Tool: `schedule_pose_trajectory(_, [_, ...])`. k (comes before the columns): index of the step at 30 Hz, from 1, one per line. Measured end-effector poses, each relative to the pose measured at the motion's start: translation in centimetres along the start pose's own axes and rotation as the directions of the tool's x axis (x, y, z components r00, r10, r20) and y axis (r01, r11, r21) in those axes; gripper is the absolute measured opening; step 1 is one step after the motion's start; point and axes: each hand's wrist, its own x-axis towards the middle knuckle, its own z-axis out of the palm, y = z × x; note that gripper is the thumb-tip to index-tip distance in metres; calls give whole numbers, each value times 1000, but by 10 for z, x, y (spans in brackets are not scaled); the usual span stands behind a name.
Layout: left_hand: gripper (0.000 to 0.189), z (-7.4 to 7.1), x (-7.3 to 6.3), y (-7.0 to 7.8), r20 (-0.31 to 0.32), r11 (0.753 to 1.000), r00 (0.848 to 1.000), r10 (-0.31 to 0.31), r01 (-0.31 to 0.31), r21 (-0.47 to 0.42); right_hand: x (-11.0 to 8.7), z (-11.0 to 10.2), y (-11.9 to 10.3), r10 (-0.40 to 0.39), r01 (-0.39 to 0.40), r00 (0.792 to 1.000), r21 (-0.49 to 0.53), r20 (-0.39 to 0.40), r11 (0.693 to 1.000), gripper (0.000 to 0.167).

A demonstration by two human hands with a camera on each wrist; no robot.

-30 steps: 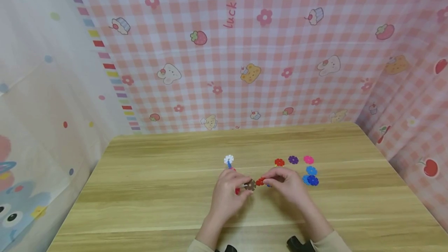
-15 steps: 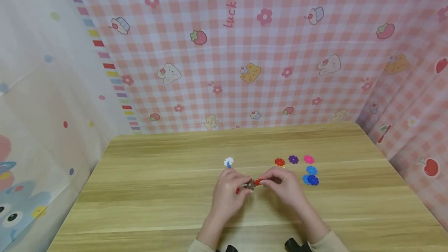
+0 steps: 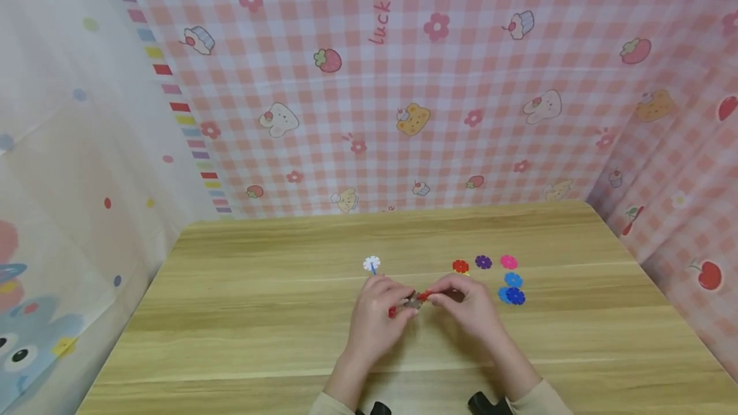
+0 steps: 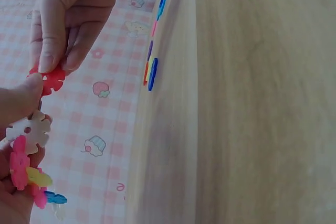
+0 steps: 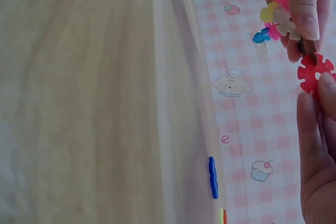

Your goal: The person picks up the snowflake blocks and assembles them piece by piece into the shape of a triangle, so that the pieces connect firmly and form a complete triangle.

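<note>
My left hand [image 3: 375,316] grips a chain of interlocking snowflake discs near its brown disc [image 3: 413,301]. Linked along that chain are a white disc [image 4: 31,132], pink discs, a yellow disc [image 4: 39,177] and a blue disc [image 4: 56,198], with a white one [image 3: 371,264] at the far end. Between thumb and fingers, my right hand [image 3: 469,306] pinches a red snowflake disc [image 5: 312,72]. The red disc's edge meets the brown disc's edge; how deep the slots engage cannot be told. Fingers hide part of the brown disc.
Loose discs lie on the wooden table [image 3: 259,312] beyond my right hand: red [image 3: 460,266], purple [image 3: 483,262], pink [image 3: 509,262], light blue [image 3: 513,280] and dark blue [image 3: 516,296]. A little yellow shows under the red one. A checked cloth [image 3: 438,82] hangs behind the table.
My right hand has brought the red disc leftward against the brown disc. The brown disc has tilted, and the chain's white end has swung slightly left. The loose discs stay put.
</note>
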Motion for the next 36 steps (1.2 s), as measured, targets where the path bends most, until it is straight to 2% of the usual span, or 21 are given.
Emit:
schedule_pose_trajectory(3, [33, 0, -1, -1, 5, 1000, 1000, 0, 0, -6, 0, 2, -2, 27, -27, 1000, -32, 1, 999, 10])
schedule_pose_trajectory(8, [28, 1, -2, -2, 2, 1000, 1000, 19, -19, -6, -1, 8, -4, 8, -7, 1000, -51, 5, 999, 11])
schedule_pose_trajectory(14, [17, 2, -2, -1, -14, 1000, 1000, -10, 10, -29, -2, 9, -2, 2, -2, 1000, -54, 6, 999, 13])
schedule_pose_trajectory(20, [13, 2, -1, -3, -42, 998, 999, -7, 5, -57, -2, 9, -2, -30, 31, 999, -73, 13, 997, 15])
schedule_pose_trajectory(28, [15, 1, 0, -3, -49, 999, 999, -20, 18, -42, -1, 7, 1, -60, 62, 996, -23, 70, 998, 10])
schedule_pose_trajectory(32, [14, 0, -1, -3, -36, 999, 999, -37, 36, -27, 2, -3, 6, -23, 26, 995, -32, 98, 999, 10])
schedule_pose_trajectory(36, [13, -1, -2, -3, -19, 997, 997, -74, 74, -26, 7, -23, 18, 64, -57, 997, -135, 47, 989, 14])
